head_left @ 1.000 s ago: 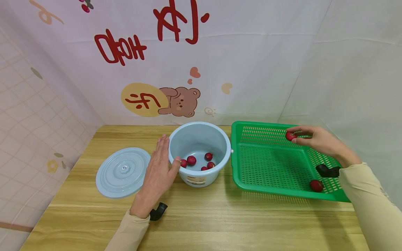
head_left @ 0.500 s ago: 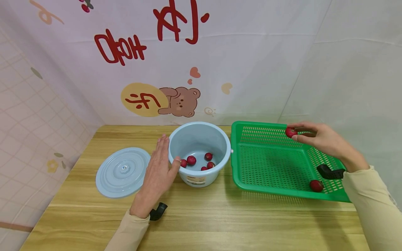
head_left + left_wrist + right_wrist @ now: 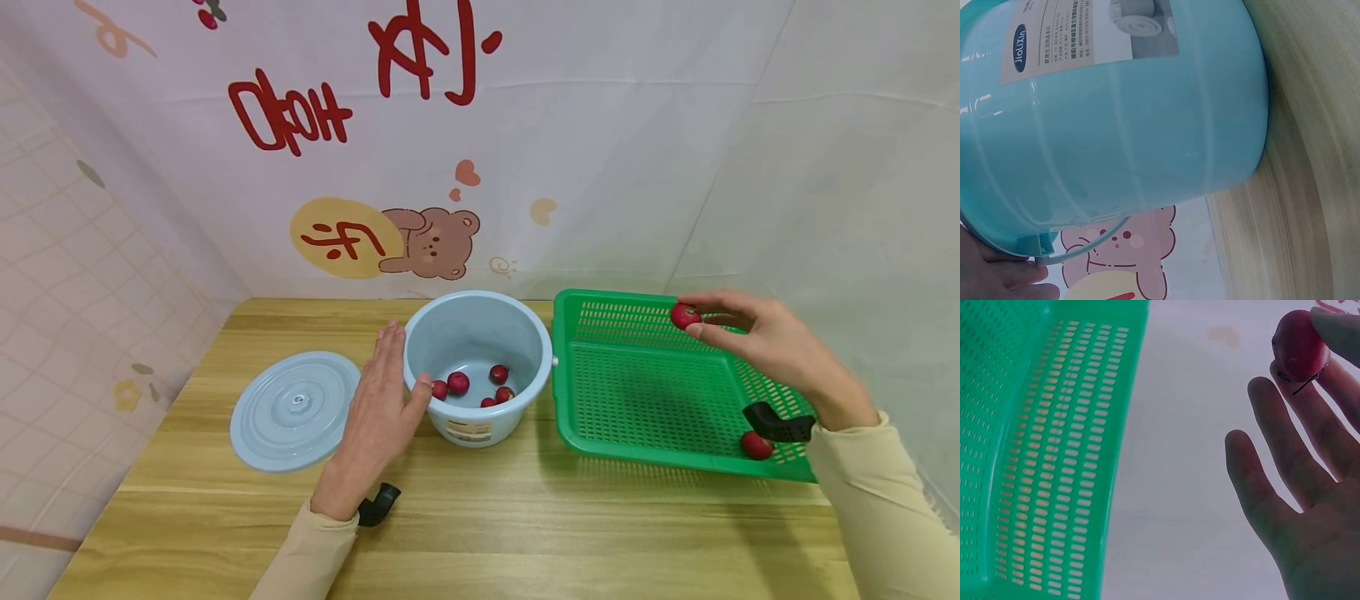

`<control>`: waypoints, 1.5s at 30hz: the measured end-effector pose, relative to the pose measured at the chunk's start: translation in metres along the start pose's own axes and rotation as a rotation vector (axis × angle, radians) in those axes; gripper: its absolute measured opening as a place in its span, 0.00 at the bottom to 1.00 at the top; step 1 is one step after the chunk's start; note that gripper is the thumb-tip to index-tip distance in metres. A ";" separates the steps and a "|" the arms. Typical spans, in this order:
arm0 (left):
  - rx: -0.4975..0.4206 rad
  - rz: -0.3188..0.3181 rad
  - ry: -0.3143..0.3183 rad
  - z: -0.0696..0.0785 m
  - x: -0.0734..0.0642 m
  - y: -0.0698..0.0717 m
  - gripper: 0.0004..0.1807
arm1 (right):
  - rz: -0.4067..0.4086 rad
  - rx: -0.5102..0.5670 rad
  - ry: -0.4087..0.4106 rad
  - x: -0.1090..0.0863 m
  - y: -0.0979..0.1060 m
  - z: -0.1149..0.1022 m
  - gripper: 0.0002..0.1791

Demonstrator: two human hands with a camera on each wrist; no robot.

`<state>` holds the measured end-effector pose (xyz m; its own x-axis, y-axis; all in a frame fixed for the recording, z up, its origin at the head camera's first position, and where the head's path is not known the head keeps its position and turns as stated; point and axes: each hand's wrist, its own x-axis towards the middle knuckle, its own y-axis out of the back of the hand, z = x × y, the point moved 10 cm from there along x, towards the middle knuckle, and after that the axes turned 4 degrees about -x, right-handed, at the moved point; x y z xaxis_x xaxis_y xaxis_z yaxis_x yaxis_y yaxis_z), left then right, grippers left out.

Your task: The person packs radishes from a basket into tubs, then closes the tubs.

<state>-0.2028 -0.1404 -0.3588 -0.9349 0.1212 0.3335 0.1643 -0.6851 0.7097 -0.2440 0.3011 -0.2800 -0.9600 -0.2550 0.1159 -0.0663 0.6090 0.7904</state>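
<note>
My right hand (image 3: pixel 776 342) pinches a small round red fruit (image 3: pixel 685 316) between thumb and fingertips, above the far side of a green slotted basket (image 3: pixel 637 450). In the right wrist view, the held fruit (image 3: pixel 1300 347) shows a dark, dry stem end, and the other fingers stretch out away from it. Straight-fingered, my left hand (image 3: pixel 378 408) lies along the left side of a light blue bucket (image 3: pixel 472 427), at its rim. Several red fruits (image 3: pixel 458 383) lie on the bucket's floor. Another red fruit (image 3: pixel 756 445) sits in the basket's near right corner, partly behind the black wrist mount.
A round blue lid (image 3: pixel 296 412) lies on the wooden table (image 3: pixel 525 533) left of the bucket. The bucket's thin handle (image 3: pixel 1088 247) hangs at its side. A printed white cloth (image 3: pixel 615 167) stands behind the table. Bucket and basket stand close side by side.
My right hand has risen a little and then shifted slightly left with the red fruit. The left hand keeps its place at the bucket.
</note>
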 end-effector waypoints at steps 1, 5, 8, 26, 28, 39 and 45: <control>0.001 0.001 -0.001 0.000 0.000 0.000 0.42 | 0.005 0.010 0.003 -0.001 0.000 -0.002 0.22; 0.006 0.005 -0.008 0.000 0.000 0.000 0.42 | 0.030 0.029 0.016 -0.003 -0.001 -0.012 0.21; 0.006 0.005 -0.008 0.001 0.000 0.000 0.42 | 0.055 0.041 0.028 -0.006 -0.002 -0.019 0.21; 0.005 0.001 0.001 0.001 0.000 0.000 0.42 | 0.179 0.134 0.134 -0.016 -0.014 -0.064 0.22; 0.006 0.001 0.002 0.001 0.000 0.000 0.42 | 0.186 0.133 0.159 -0.017 -0.016 -0.071 0.22; -0.001 0.005 -0.001 0.001 0.000 0.000 0.42 | 0.249 0.137 0.296 -0.019 -0.027 -0.105 0.24; -0.001 0.005 -0.001 0.001 0.000 0.000 0.42 | 0.261 0.163 0.342 -0.019 -0.036 -0.118 0.24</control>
<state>-0.2023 -0.1396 -0.3579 -0.9336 0.1186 0.3382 0.1689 -0.6866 0.7071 -0.1916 0.1955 -0.2400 -0.8072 -0.2933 0.5122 0.0978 0.7893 0.6061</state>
